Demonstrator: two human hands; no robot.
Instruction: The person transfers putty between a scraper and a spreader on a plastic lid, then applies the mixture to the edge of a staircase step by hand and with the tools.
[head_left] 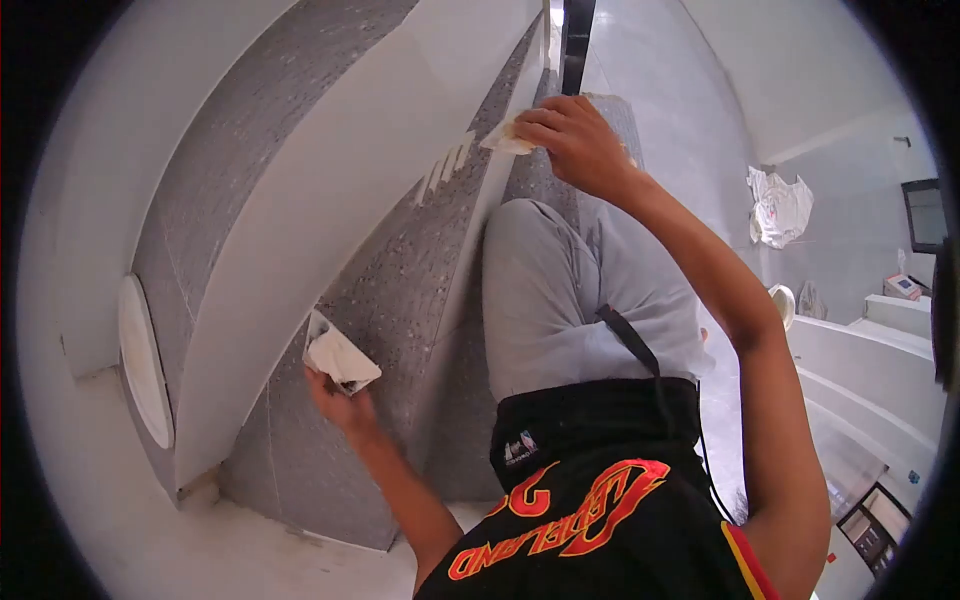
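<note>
My left hand [340, 397] grips a white, angular piece [340, 358] from below, with thick off-white paste on it. It is held over the speckled grey stair tread [385, 285], near the white curved face beside the step. My right hand [578, 143] is closed on a small flat whitish scraper [503, 137], its pointed edge toward the step's white edge. Its handle is hidden by my fingers. Between the hands, several short white strips [446, 170] lie side by side on the tread, against the curved face.
A dark upright post [576, 50] stands just beyond my right hand. My bent knee [525, 230] is close to the step edge. On the far right, a crumpled white bag [778, 207] lies on the pale floor, and a small box [902, 287] sits on a ledge.
</note>
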